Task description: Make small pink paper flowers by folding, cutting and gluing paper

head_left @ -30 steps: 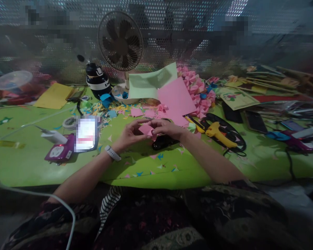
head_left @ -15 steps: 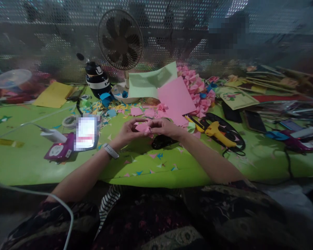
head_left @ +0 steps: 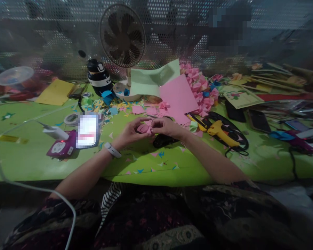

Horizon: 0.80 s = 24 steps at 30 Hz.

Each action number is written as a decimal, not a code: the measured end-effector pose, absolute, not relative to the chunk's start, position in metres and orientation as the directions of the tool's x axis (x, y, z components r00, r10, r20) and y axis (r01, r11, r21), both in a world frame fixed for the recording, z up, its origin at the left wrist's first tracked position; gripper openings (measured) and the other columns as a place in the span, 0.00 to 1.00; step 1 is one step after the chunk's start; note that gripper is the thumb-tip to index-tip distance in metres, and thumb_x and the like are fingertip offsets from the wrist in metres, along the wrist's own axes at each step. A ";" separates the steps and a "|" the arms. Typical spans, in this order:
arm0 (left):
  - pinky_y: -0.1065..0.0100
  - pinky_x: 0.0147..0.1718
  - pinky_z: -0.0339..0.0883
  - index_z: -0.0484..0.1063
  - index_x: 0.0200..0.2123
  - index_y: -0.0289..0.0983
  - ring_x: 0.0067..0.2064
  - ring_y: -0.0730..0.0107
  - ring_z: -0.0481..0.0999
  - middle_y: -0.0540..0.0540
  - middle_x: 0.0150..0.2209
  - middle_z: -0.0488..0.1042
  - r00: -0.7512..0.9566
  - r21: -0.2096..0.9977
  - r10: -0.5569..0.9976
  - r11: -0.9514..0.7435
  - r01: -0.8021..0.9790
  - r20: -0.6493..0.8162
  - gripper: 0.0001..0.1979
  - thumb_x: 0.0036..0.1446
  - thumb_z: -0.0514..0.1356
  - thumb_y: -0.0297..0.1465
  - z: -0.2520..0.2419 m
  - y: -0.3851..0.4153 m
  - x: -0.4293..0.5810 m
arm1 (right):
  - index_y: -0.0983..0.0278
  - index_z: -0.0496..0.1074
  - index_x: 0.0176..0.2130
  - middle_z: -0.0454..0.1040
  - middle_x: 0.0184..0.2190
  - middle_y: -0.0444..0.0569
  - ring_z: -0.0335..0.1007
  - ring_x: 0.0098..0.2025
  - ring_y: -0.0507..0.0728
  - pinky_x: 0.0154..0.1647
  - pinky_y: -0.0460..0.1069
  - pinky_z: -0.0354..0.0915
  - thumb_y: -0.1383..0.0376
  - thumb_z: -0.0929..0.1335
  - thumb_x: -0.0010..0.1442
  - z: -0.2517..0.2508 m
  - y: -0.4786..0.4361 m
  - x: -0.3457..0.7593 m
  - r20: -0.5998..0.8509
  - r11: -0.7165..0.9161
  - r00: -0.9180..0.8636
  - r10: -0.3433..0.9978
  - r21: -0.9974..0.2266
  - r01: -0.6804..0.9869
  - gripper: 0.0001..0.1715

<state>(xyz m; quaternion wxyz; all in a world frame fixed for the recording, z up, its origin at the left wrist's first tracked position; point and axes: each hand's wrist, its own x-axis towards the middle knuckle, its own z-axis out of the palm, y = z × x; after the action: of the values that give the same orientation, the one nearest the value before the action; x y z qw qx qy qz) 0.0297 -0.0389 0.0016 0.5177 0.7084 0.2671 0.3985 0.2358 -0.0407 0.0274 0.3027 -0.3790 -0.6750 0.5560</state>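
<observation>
A small pink paper piece is pinched between both of my hands just above the green table. My left hand, with a white wristband, holds its left side with curled fingers. My right hand grips its right edge, fingers closed. A black object lies on the table right under my hands. Behind them lies a pink paper sheet and a heap of folded pink paper shapes.
A yellow glue gun with a black cord lies to the right. A phone and purple device sit to the left, with a white cable. A table fan, black bottle, paper scraps and craft clutter fill the back.
The pink piece has become more folded and compact between my fingers. The hands stay in nearly the same place; the view shifted slightly.
</observation>
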 end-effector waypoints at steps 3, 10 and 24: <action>0.73 0.33 0.72 0.72 0.53 0.32 0.32 0.74 0.78 0.46 0.35 0.80 0.539 0.948 0.792 -0.315 -0.040 0.286 0.29 0.49 0.72 0.36 0.001 -0.038 0.030 | 0.65 0.73 0.28 0.75 0.26 0.43 0.70 0.31 0.51 0.39 0.49 0.65 0.63 0.73 0.49 0.027 -0.041 0.236 -0.014 0.107 -0.542 0.840 -0.976 0.191 0.09; 0.74 0.26 0.69 0.73 0.51 0.33 0.27 0.75 0.75 0.48 0.29 0.78 0.558 0.962 0.790 -0.269 -0.053 0.252 0.28 0.49 0.72 0.38 0.004 -0.036 0.028 | 0.65 0.74 0.28 0.76 0.29 0.44 0.71 0.33 0.52 0.42 0.49 0.65 0.62 0.72 0.50 0.031 -0.041 0.240 -0.036 0.106 -0.546 0.837 -0.969 0.225 0.08; 0.68 0.35 0.74 0.62 0.61 0.38 0.36 0.69 0.78 0.48 0.36 0.74 0.362 0.983 0.914 -0.169 -0.073 0.184 0.37 0.51 0.71 0.38 0.002 -0.037 0.033 | 0.65 0.77 0.33 0.79 0.31 0.49 0.70 0.31 0.53 0.36 0.49 0.65 0.62 0.68 0.57 0.021 -0.052 0.228 0.421 0.494 -0.258 0.870 -0.755 0.431 0.11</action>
<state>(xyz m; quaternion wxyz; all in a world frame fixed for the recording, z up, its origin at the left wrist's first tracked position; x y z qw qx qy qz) 0.0329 -0.0365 0.0016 0.5474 0.6176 0.3402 0.4507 0.2276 -0.0525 0.0215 0.4282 -0.4332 -0.7507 0.2558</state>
